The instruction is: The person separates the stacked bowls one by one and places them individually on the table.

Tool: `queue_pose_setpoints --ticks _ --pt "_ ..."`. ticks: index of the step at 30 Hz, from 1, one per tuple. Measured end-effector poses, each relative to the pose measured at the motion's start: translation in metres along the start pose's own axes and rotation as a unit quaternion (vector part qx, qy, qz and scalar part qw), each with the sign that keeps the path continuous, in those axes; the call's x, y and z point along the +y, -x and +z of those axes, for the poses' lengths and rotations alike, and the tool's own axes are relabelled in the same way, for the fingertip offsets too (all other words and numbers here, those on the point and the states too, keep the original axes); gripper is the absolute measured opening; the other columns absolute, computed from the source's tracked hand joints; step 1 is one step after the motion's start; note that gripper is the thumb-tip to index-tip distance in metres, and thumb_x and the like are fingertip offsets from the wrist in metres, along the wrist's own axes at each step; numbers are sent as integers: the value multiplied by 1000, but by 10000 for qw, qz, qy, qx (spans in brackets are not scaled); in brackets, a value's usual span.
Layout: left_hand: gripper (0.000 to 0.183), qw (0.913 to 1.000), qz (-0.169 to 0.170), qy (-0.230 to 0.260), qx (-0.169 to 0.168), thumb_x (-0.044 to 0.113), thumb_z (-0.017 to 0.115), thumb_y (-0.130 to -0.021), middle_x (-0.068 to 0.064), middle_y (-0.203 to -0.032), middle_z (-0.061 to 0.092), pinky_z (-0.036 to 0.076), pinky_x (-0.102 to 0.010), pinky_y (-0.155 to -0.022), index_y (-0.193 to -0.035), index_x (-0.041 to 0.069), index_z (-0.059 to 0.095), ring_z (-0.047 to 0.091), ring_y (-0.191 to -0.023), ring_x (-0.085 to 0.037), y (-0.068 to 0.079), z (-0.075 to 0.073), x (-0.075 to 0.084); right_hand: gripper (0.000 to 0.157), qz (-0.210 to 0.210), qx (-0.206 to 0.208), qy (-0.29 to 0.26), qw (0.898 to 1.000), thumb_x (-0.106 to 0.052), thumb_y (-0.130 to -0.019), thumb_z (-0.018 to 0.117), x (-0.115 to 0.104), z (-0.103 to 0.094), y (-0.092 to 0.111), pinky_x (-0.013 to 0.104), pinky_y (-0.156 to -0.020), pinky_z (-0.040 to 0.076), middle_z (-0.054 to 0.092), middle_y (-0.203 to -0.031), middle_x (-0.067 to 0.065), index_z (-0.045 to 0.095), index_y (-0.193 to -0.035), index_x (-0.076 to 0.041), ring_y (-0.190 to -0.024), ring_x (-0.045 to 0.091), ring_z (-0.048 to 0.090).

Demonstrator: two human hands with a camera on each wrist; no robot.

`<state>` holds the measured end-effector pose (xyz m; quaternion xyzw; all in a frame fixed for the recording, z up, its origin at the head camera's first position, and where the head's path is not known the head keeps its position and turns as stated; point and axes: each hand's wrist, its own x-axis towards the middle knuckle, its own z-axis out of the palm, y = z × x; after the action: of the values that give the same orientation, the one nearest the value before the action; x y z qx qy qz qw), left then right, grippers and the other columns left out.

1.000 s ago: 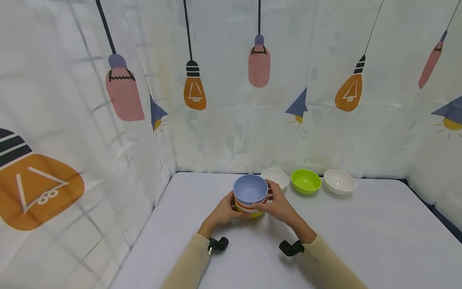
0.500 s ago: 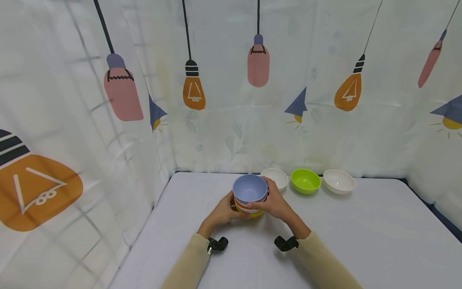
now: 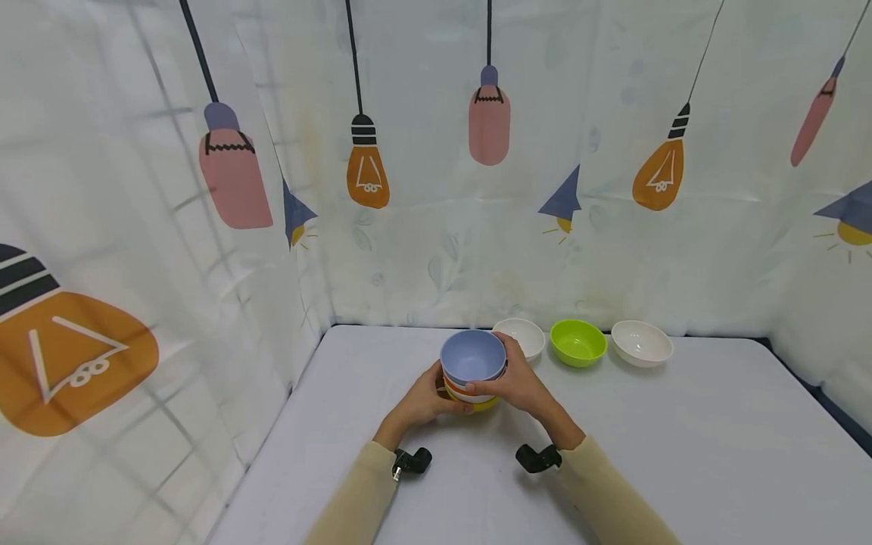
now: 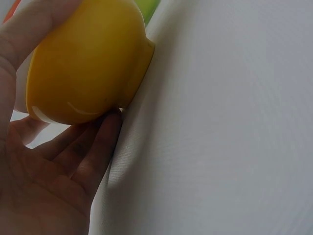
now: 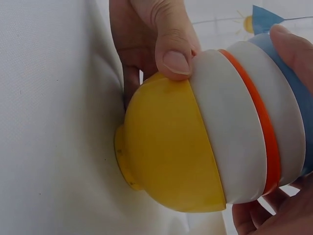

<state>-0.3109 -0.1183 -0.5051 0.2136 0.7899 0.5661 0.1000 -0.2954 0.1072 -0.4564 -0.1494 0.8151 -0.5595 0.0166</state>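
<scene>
A nested stack of bowls stands near the middle of the table: a yellow bowl [image 5: 168,147] lowest, then a white bowl [image 5: 230,137], an orange bowl [image 5: 270,154], another white bowl [image 5: 283,107] and a blue bowl [image 3: 473,356] on top. My left hand [image 3: 418,397] grips the yellow bowl from the left, thumb by its rim and fingers round its far side, close to the tabletop. From the right, my right hand [image 3: 521,382] holds the upper bowls, its thumb in front against the stack and its fingers behind. The yellow bowl's foot is at the cloth.
Along the table's back edge stand a white bowl [image 3: 523,338] partly behind my right hand, a lime-green bowl [image 3: 577,343] and another white bowl [image 3: 641,344]. A patterned curtain [image 3: 422,250] hangs behind and to the left of the white table [image 3: 681,446].
My right hand has closed in a little on the stack, its thumb and wrist shifting left. The left hand and the bowls stay in place.
</scene>
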Motion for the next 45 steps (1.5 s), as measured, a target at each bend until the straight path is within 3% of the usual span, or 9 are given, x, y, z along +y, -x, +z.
queue_pose_setpoints --ticks 24,38,45 --pt "97 10000 50 -40 -21 20 93 -76 -2 -146 56 52 -37 -104 -155 21 38 59 -127 -23 1 1 -1 106 -307 559 231 9977 -34 -73 94 1 5 2 55 -112 46 41 -151 13 31 -156 -11 -137 33 47" --pt "96 9999 -61 -136 55 24 93 -75 -2 -144 57 47 -47 -112 -154 19 39 58 -131 -27 4 0 2 107 -129 750 167 9970 -36 -74 93 -10 -4 7 57 -111 47 44 -153 11 29 -158 -16 -136 35 50" --pt "91 9998 -3 -142 164 18 93 -75 -4 -140 60 49 -42 -109 -151 17 44 59 -128 -25 2 1 2 102 -172 806 167 9965 -34 -77 92 -15 -13 12 57 -111 47 45 -153 10 31 -157 -17 -136 35 50"
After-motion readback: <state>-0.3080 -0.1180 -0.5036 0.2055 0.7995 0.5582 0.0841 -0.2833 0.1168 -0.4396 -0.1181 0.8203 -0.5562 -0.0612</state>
